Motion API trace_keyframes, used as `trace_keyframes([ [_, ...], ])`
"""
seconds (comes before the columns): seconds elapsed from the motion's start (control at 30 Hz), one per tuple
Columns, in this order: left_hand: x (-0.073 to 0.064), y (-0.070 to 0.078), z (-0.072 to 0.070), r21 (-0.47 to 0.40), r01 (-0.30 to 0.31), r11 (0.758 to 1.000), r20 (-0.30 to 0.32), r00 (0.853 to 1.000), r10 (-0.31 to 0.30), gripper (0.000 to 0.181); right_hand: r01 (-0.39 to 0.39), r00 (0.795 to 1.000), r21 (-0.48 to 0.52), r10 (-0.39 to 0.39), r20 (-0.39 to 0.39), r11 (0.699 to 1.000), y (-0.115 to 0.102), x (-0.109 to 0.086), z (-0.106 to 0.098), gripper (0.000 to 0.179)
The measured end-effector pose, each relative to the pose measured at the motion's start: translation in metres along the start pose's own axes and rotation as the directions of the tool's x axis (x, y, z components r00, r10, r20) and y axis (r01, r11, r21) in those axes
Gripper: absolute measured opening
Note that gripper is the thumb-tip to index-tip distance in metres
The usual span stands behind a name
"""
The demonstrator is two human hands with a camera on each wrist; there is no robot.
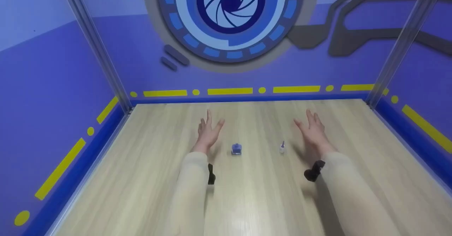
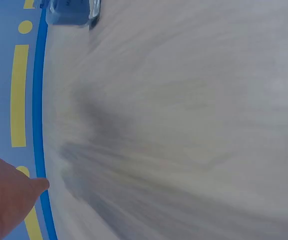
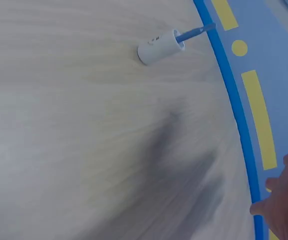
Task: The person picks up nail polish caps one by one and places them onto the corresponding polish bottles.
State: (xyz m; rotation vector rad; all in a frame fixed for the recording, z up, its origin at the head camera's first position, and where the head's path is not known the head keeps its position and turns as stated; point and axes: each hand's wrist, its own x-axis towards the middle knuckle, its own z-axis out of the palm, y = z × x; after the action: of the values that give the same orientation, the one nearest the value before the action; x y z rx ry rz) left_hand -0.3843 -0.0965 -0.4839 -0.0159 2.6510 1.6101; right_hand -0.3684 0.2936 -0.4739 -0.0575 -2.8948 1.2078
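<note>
A small blue glass bottle (image 1: 236, 149), like a nail polish bottle, stands on the table between the hands, nearer the left one. Its lower part shows at the top of the left wrist view (image 2: 70, 11). To its right a white cap with a blue-coated brush (image 1: 282, 147) stands brush end up; the right wrist view shows the same brush cap (image 3: 159, 47) closely. My left hand (image 1: 208, 133) is held left of the bottle, fingers spread and holding nothing. On the far side of the brush cap, my right hand (image 1: 314, 132) has its fingers extended, nothing in it.
The wood-grain table (image 1: 247, 200) is bounded by a blue back wall (image 1: 120, 59) with yellow dashes and by side walls. Metal posts (image 1: 95, 45) rise at the back corners. Black wrist cameras (image 1: 313, 171) sit at both cuffs.
</note>
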Motion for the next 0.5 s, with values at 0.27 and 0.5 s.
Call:
trace_keyframes([
  [0.27, -0.004, -0.01, 0.012, -0.231, -0.007, 0.973, 0.005, 1.0, 0.008, 0.086, 0.025, 0.999, 0.388, -0.012, -0.037, 0.921, 0.002, -0.013, 0.014, 0.08],
  [0.5, -0.014, -0.02, 0.028, -0.364, -0.003, 0.932, 0.03, 0.999, 0.015, 0.069, -0.023, 0.999, 0.677, 0.047, -0.017, 0.736, 0.006, -0.022, 0.03, 0.07],
])
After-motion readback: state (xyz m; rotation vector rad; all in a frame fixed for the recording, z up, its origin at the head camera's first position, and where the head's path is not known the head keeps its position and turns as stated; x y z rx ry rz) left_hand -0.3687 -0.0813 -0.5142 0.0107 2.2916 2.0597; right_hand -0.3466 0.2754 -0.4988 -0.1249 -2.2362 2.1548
